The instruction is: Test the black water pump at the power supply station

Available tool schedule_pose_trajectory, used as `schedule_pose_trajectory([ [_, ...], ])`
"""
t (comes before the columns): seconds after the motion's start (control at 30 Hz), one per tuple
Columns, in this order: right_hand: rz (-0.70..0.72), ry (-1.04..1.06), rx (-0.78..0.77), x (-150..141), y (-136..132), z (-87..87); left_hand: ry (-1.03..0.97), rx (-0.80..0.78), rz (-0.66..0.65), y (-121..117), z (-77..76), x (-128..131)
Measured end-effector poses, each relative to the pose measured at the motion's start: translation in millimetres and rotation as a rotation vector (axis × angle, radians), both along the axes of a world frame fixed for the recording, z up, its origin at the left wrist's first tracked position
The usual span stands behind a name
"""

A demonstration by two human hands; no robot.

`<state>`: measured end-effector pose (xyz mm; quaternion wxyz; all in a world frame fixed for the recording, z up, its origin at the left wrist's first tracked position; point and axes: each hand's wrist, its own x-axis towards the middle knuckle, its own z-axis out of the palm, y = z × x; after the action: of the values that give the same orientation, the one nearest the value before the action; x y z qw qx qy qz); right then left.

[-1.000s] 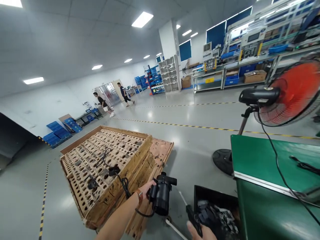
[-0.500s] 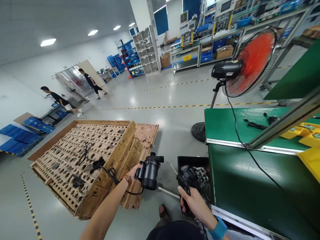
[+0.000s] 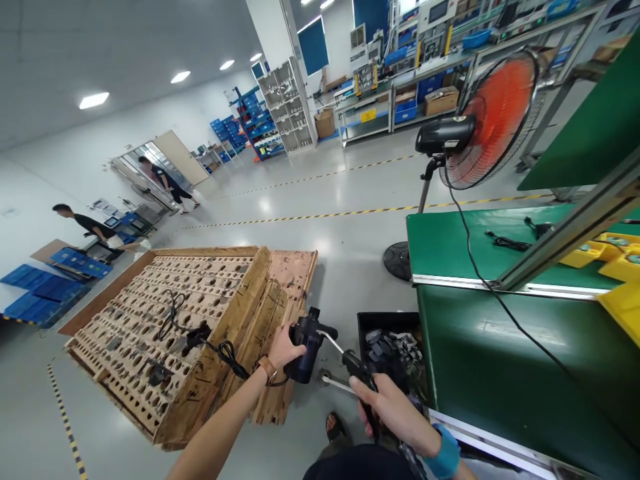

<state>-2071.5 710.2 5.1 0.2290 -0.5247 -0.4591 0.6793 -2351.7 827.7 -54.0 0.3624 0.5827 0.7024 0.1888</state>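
A perforated wooden crate lies on the floor with a black cable trailing over it; the left hand curls its fingers round a dark cylindrical pump, just beside the crate; a thin metal rod reaches the pump from a black-handled tool, gripped closed in the right hand; a black bin of dark scraps stands before the green bench.
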Motion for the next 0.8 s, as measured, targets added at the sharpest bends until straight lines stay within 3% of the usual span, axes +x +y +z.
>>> schedule_pose_trajectory([
  [0.13,0.001,-0.108,0.012,2,2,8.7,0.409,0.076,-0.13,-17,-1.8,16],
  [0.27,0.105,-0.085,-0.028,0,-1,14.3,0.583,0.096,-0.216,-32,-3.6,26],
  [0.37,0.071,-0.127,-0.045,-1,-6,15.1,0.623,0.118,-0.282,-40,-5.5,29],
  [0.47,0.158,-0.104,-0.05,-1,-10,16.7,0.628,0.162,-0.322,-46,-9.7,30],
  [0.57,0.096,-0.218,-0.04,-1,-12,19.4,0.639,0.171,-0.352,-51,-15.7,30],
  [0.67,0.156,-0.119,-0.077,-1,-14,20.8,0.642,0.176,-0.384,-53,-20.7,29],
  [0.8,0.151,-0.263,-0.007,-8,-22,18.2,0.637,0.157,-0.388,-51,-22.9,28],
])
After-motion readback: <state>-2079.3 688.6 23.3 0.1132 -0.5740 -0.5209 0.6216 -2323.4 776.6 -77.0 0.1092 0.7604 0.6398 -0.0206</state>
